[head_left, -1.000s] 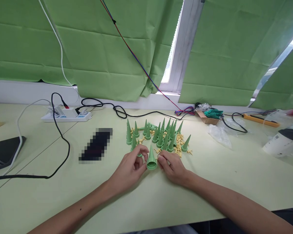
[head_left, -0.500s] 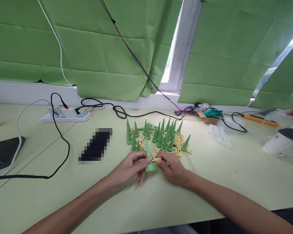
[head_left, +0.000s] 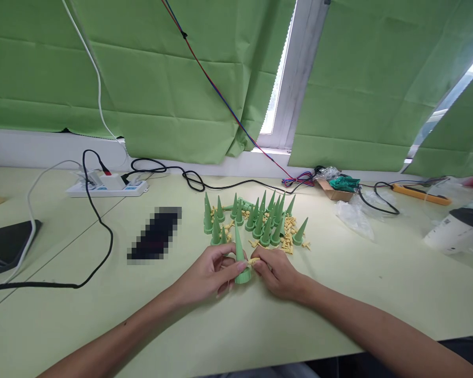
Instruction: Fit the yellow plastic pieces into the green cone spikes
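Observation:
My left hand (head_left: pixel 216 270) is closed on a green cone (head_left: pixel 239 249), which stands nearly upright with its point up and its wide round base low. Pinched in my right hand (head_left: pixel 274 268) is a small yellow plastic piece (head_left: pixel 254 260), its near end against the cone's side just above the base. Whether that end sits in a hole I cannot tell. Just beyond my hands stand several more green cones (head_left: pixel 267 231), and small yellow pieces (head_left: pixel 287 241) lie scattered among them.
On the left are a white power strip (head_left: pixel 106 188), black cable (head_left: pixel 111 236), a dark device (head_left: pixel 11 244) and a pixelated dark patch (head_left: pixel 154 236). To the right are a small cardboard box (head_left: pixel 335 191), clear plastic bags (head_left: pixel 355 218), a yellow tool (head_left: pixel 420 194) and a white container (head_left: pixel 459 231).
The green cone in my left hand has dropped slightly and turned a little. The yellow piece has tilted, and my right hand has hardly moved.

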`<state>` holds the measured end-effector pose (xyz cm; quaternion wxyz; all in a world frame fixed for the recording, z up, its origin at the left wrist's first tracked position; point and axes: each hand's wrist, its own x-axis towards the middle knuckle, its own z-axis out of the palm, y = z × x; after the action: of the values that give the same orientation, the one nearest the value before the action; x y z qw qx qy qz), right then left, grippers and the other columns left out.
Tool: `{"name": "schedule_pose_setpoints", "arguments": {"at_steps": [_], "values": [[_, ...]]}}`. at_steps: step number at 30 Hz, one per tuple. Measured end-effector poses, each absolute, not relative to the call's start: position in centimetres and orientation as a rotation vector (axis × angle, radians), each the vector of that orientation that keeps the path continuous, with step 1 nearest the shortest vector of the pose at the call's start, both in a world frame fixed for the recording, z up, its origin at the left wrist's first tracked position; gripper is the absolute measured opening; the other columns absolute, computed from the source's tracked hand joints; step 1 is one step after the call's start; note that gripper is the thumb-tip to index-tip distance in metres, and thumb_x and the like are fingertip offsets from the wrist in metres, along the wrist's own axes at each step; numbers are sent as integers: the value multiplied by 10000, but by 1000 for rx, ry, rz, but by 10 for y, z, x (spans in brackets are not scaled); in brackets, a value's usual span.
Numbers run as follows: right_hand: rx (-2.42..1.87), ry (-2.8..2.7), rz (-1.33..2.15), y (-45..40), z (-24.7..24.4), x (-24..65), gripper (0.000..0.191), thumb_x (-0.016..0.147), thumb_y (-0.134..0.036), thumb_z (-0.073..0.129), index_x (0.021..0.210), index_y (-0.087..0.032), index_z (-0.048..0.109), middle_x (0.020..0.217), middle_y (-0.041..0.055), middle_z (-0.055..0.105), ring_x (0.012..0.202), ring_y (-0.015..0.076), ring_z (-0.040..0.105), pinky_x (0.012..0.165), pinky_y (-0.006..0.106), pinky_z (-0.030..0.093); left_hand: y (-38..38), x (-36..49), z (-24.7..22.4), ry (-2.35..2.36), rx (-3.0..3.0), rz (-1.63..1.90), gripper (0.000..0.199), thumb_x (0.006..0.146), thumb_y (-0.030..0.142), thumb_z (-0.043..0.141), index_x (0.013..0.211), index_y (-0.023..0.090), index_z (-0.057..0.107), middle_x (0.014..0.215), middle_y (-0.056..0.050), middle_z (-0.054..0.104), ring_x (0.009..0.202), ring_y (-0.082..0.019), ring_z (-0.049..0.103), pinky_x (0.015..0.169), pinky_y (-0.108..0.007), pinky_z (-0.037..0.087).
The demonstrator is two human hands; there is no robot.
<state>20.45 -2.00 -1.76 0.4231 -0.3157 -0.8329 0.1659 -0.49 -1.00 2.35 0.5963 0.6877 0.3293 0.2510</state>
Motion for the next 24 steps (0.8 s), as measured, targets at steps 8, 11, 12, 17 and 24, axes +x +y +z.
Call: {"name": "schedule_pose_setpoints", "arguments": {"at_steps": [8, 11, 12, 17, 24], "values": [[-810, -2112, 420, -20, -19, 205, 333, 1045, -366, 301, 742, -238, 353, 578, -57, 372, 484, 117, 329, 510, 249, 280, -11, -6, 27, 691, 1660, 566, 344, 922, 488, 584, 949, 148, 623, 687, 36, 449, 521, -82, 400, 464, -209, 334], [-822, -2112, 435, -20, -18, 205, 340, 1048, -385, 289, 748, -238, 355, 579, -57, 369, 482, 118, 328, 511, 249, 279, -11, -5, 28, 706, 1668, 553, 336, 924, 484, 578, 946, 151, 621, 684, 37, 449, 523, -84, 399, 466, -208, 337], [-824, -2113, 441, -20, -18, 205, 337, 1047, -381, 290, 749, -238, 354, 581, -58, 367, 483, 118, 327, 511, 249, 276, -11, -5, 29, 725, 1687, 562, 331, 923, 479, 580, 936, 151, 624, 694, 32, 456, 535, -88, 405, 471, -206, 342], [-825, -2120, 450, -20, -16, 205, 312, 1039, -341, 313, 747, -237, 345, 587, -61, 350, 489, 116, 319, 510, 249, 263, -13, -3, 31, 823, 1890, 653, 262, 925, 413, 589, 894, 161, 656, 809, -2, 500, 664, -117, 474, 547, -209, 389], [-860, -2141, 466, -19, -17, 206, 316, 1040, -334, 304, 740, -235, 325, 581, -69, 311, 480, 111, 288, 509, 256, 256, -13, -5, 24, 839, 2164, 737, 179, 942, 332, 576, 877, 177, 638, 820, -8, 481, 707, -131, 495, 559, -217, 402]]}}
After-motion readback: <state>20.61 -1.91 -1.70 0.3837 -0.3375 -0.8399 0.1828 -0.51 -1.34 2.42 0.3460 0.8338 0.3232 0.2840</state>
